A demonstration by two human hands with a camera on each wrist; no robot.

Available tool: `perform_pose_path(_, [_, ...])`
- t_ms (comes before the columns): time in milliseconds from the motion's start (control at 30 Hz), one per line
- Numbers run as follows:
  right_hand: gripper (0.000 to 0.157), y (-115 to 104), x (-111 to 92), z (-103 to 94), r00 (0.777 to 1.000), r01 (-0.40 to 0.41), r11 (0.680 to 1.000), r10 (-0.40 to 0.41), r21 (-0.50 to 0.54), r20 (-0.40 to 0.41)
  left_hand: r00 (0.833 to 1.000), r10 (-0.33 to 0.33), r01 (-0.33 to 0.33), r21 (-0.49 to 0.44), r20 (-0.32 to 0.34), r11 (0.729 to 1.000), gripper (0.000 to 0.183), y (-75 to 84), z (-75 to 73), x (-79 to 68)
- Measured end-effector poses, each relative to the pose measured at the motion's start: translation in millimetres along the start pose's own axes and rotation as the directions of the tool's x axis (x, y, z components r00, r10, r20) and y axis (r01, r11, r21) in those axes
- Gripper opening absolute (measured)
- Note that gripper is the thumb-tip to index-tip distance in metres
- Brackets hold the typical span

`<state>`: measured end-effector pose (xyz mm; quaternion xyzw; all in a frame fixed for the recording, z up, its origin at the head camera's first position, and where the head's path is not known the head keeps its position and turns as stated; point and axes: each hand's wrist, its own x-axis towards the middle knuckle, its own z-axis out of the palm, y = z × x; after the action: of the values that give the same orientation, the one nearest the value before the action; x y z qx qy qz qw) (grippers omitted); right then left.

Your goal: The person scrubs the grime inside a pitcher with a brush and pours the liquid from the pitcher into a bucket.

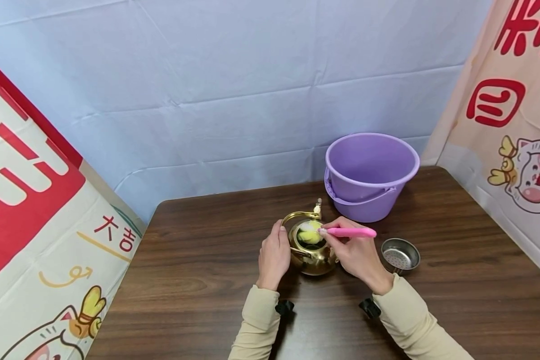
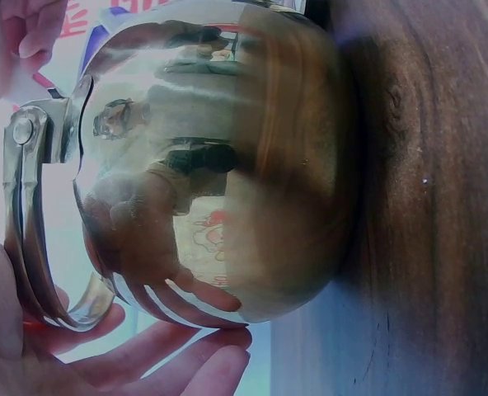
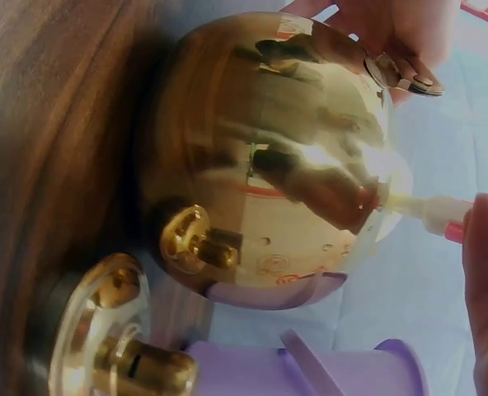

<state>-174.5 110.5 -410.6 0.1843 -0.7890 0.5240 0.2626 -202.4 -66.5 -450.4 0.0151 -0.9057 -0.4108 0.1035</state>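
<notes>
A shiny gold teapot (image 1: 312,262) stands upright and uncovered on the dark wooden table, its metal handle folded to the side. My left hand (image 1: 274,252) holds it from the left; in the left wrist view, the fingers (image 2: 219,371) lie against the rounded body beside the handle (image 2: 34,223). Between the thumb and fingers of my right hand (image 1: 357,255) is a pink-handled sponge brush (image 1: 351,232). Its yellow and white head (image 1: 310,234) sits in the teapot's mouth. How deep it reaches cannot be seen.
A round metal strainer (image 1: 400,256) lies right of my right hand. The right wrist view shows a gold knobbed lid (image 3: 104,330) beside the teapot. Behind, at the right, stands a purple bucket (image 1: 364,192). Fabric sheets hang around the table's back and sides.
</notes>
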Motion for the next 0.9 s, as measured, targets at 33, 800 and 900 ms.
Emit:
perform_pose_path(33, [0.009,1,0,-0.2,0.999,-0.036,0.999,0.036,0.013,-0.001,1.000,0.001,-0.001,0.001,-0.001,1.000,0.045,0.1,-0.1,0.0])
perform_pose_path(800, [0.019,22,8,-9.9,0.943,-0.332,0.916,0.327,0.227,0.060,1.000,-0.028,0.028,0.014,-0.011,1.000,0.045,1.6,0.2,-0.5])
perform_pose_path(900, [0.023,28,8,-10.4,0.934,-0.357,0.901,0.351,0.247,0.070,0.999,-0.035,0.035,0.007,-0.024,0.999,0.045,2.8,1.7,-0.9])
